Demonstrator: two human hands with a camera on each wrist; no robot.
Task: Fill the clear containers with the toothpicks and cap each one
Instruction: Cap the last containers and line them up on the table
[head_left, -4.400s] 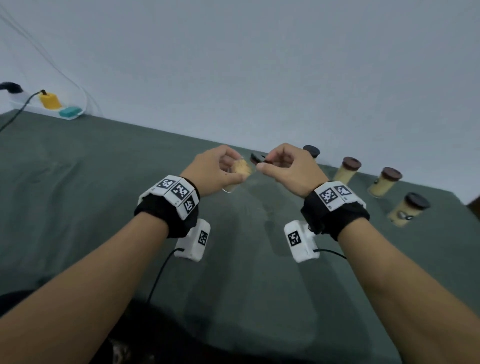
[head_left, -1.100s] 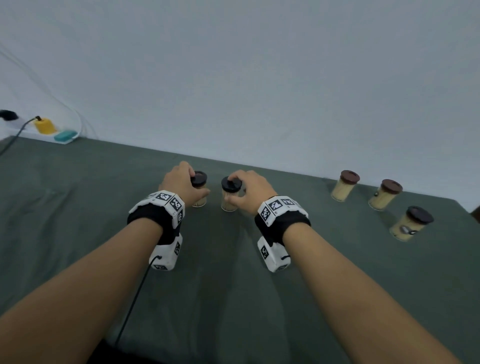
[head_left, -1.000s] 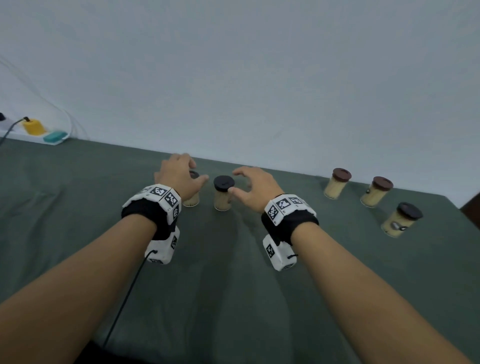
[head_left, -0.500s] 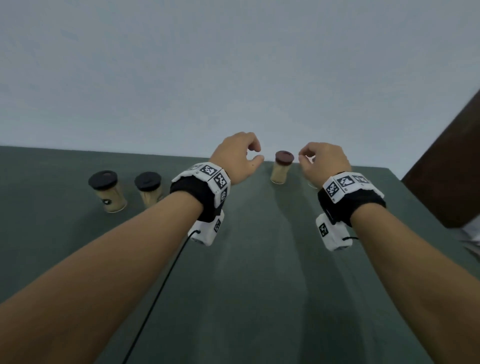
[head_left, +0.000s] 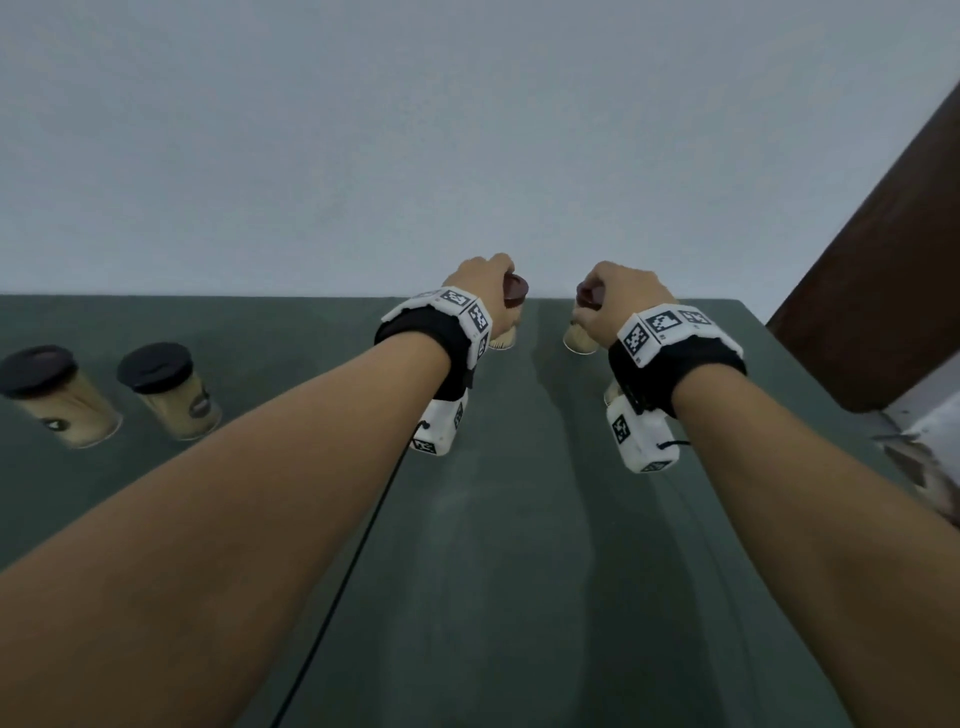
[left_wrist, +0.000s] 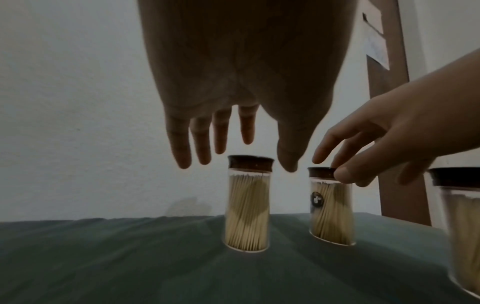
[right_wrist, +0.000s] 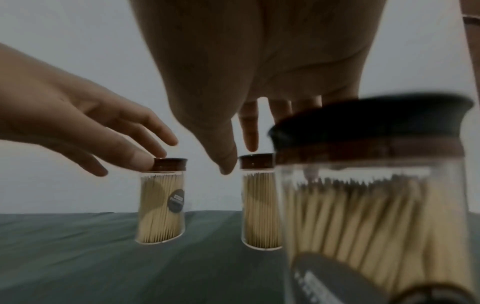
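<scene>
Two clear containers packed with toothpicks stand near the table's far edge, each with a brown cap. My left hand (head_left: 488, 286) hovers over the left container (left_wrist: 247, 207). Its straight fingers hang around the brown cap (left_wrist: 250, 165), and the thumb tip touches the cap's side in the right wrist view. My right hand (head_left: 610, 301) reaches over the right container (right_wrist: 259, 203); its thumb rests against that cap (left_wrist: 320, 172) and its fingers are stretched above it. A third capped container (right_wrist: 363, 205) stands just under my right wrist, mostly hidden in the head view.
Two more toothpick containers (head_left: 171, 395) with black caps stand at the far left of the green table (head_left: 493, 571). The wall runs right behind the containers. A dark wooden board (head_left: 883, 260) leans at the right, past the table's edge.
Both hands left the two black-capped containers and moved right to the brown-capped ones. Half a second ago they were still short of the caps; now they are on them.
</scene>
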